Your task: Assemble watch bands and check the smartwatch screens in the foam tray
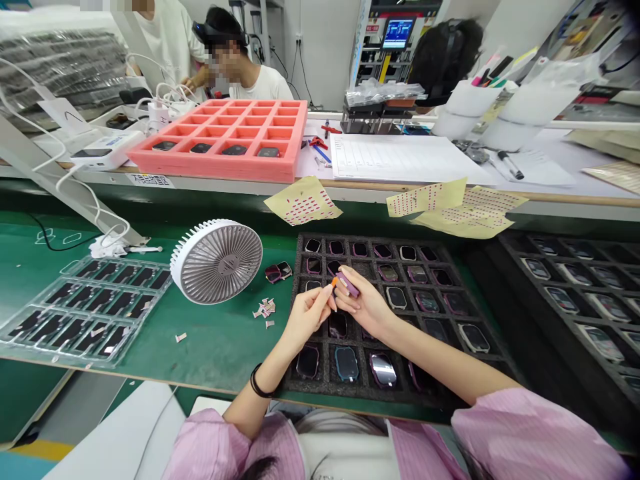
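Both hands meet above a black foam tray [367, 263] whose pockets hold several watch-like units with dark screens. A purple-edged watch-like piece [349, 285] is held in the fingers of my right hand [367, 303], tilted on edge. My left hand [306, 313] pinches a small orange piece [334, 283] against or close beside it; whether the two touch I cannot tell. Fingers partly cover both items. In the tray's front row lie a blue-framed watch unit [347, 364] and a purple-framed one with a bright screen [383, 370].
Left of the tray stand a round white fan [217, 261], two loose watch units [279, 271] and small scattered tabs [265, 308]. A clear plastic tray [87, 307] lies far left, another foam tray [590, 293] right. The shelf holds a pink foam tray [217, 167] and papers [400, 159]. People sit opposite.
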Motion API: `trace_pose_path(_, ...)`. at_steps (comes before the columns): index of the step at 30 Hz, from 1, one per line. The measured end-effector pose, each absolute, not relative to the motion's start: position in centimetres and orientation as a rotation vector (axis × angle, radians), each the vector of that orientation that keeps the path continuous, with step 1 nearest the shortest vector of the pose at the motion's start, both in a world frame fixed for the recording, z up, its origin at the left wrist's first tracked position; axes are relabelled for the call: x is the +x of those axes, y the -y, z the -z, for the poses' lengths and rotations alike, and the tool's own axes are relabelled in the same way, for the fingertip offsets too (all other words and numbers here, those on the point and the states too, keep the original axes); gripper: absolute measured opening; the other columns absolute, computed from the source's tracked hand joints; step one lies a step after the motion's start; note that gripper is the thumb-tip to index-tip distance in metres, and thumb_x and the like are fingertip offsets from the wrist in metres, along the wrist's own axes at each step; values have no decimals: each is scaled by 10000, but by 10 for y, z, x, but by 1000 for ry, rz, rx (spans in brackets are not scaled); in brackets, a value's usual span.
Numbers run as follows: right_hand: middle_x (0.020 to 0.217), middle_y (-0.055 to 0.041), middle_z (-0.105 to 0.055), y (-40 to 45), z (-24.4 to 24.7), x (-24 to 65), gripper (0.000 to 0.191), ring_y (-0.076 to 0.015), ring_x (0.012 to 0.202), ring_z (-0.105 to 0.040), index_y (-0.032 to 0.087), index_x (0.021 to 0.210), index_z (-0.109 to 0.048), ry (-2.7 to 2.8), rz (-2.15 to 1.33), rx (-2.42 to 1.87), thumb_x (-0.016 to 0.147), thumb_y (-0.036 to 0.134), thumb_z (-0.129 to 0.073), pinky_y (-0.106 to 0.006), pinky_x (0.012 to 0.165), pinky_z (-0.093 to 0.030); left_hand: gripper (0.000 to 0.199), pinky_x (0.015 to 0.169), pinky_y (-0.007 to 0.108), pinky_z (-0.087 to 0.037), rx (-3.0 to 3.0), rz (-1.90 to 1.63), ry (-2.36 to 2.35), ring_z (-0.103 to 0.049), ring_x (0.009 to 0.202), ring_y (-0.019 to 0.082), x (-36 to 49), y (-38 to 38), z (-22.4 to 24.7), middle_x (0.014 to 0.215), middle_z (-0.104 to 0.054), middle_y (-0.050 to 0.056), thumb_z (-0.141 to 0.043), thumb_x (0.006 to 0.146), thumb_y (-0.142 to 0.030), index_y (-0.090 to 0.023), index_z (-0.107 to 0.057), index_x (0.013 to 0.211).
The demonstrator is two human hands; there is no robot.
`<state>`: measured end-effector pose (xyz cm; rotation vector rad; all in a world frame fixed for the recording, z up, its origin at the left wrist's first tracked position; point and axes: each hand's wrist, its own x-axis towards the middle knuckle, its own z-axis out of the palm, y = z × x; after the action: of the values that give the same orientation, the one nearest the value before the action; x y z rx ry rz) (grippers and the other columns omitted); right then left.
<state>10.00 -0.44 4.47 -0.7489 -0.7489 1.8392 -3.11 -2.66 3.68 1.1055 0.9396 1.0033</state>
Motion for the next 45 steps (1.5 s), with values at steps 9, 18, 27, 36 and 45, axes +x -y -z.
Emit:
trace_pose_path(9, 682, 57, -478, -23, -22, 128, 247, -103, 505, -415, 251, 924, -512, 1224, -1254, -1088, 828, 468, -580, -247, 499, -356, 444, 428, 202, -194, 1225, -992, -1162, -257, 416, 57, -56, 26, -29, 463, -314, -75, -509, 818, -567, -176, -457, 614)
trace_pose_path(18, 828, -54, -642, -63, 21, 186, 204, -220, 747, -558, 216, 877, -598, 1758, -541, -1521, 846, 403, -524, -370, 748, -411, 357, 567, 242, -343, 1626, -666, -1866, -572, 597, 174, -134, 40, -5, 640, -599, 32, -402, 892, -441, -193, -532, 671)
trace_pose_path(27, 922, -132, -567, -76, 17, 143, 249, -326, 972, -499, 198, 806, -604, 2073, -384, -1539, 845, 441, -569, -481, 858, -365, 285, 564, 235, -326, 1658, -740, -1840, -543, 539, 160, -116, 39, -14, 611, -557, -11, -369, 927, -397, -212, -496, 751)
trace_pose_path(36, 694, 40, -545, -61, -5, 112, 313, -127, 563, -493, 240, 962, -466, 1601, -1193, -1130, 822, 497, -574, -252, 515, -388, 362, 510, 204, -276, 1468, -952, -1223, -326, 480, 88, -75, 27, -18, 528, -350, -73, -351, 932, -453, -169, -533, 801)
trace_pose_path(45, 569, 73, -516, -23, -37, 85, 312, -65, 429, -433, 213, 886, -544, 948, -1831, -832, 725, 387, -747, -189, 396, -281, 411, 451, 198, -239, 1414, -968, -1152, -287, 438, 60, -55, 25, -27, 513, -346, -74, -363, 924, -480, -149, -543, 758)
